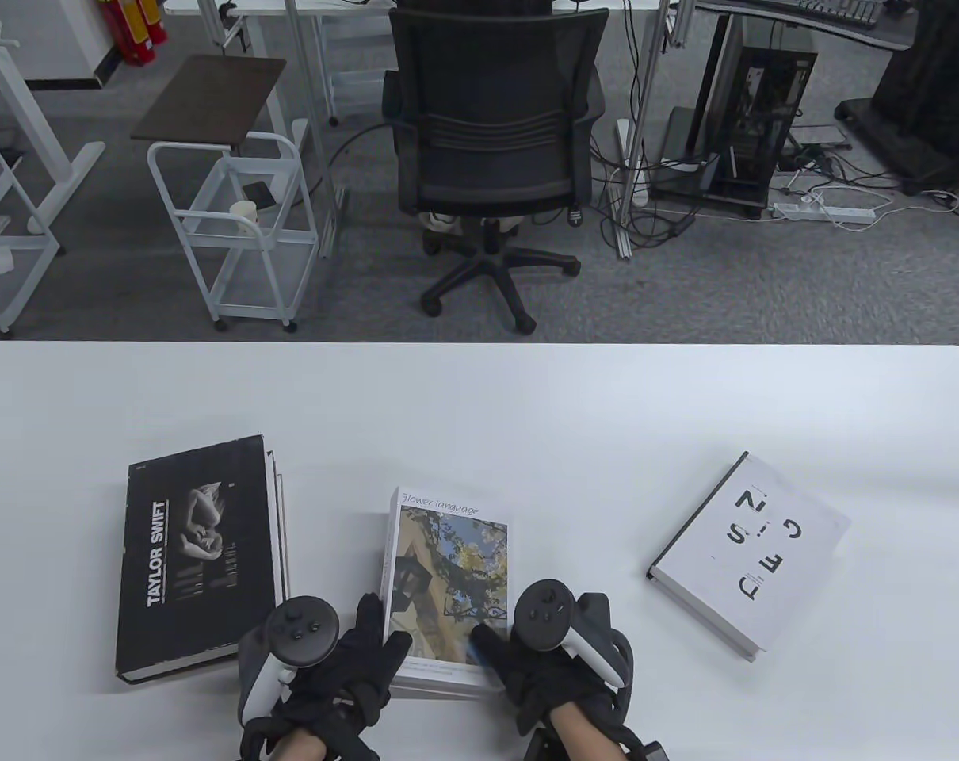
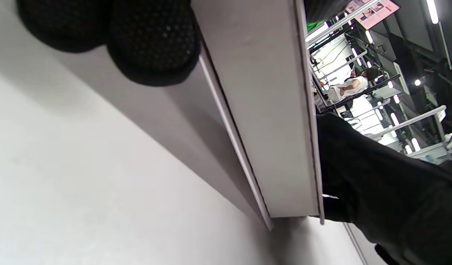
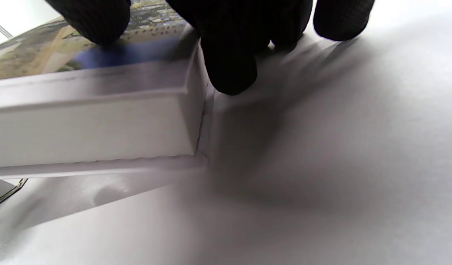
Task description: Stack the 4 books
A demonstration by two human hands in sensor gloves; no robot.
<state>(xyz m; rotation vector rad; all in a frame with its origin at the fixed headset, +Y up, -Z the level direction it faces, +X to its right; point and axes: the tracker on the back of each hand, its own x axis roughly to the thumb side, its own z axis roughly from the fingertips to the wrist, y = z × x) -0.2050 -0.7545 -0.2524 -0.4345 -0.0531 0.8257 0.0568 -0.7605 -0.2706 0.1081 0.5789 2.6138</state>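
Observation:
The "Flower language" book [image 1: 448, 571] lies at the middle front of the white table [image 1: 527, 396]. My left hand [image 1: 372, 642] grips its near left corner and my right hand [image 1: 497, 656] grips its near right corner, thumbs on the cover. The left wrist view shows the book's edge [image 2: 262, 110] with my fingers [image 2: 152, 44] under it, and shadow beneath. The right wrist view shows its corner [image 3: 89, 125] a little off the table. The black "Taylor Swift" book [image 1: 198, 555] lies at the left on top of another book [image 1: 280, 523]. A white lettered book [image 1: 753, 555] lies at the right.
A black office chair [image 1: 491, 143] and a white wire cart [image 1: 234, 222] stand on the floor beyond the table's far edge. Cables and a computer tower [image 1: 753, 119] are at the back right.

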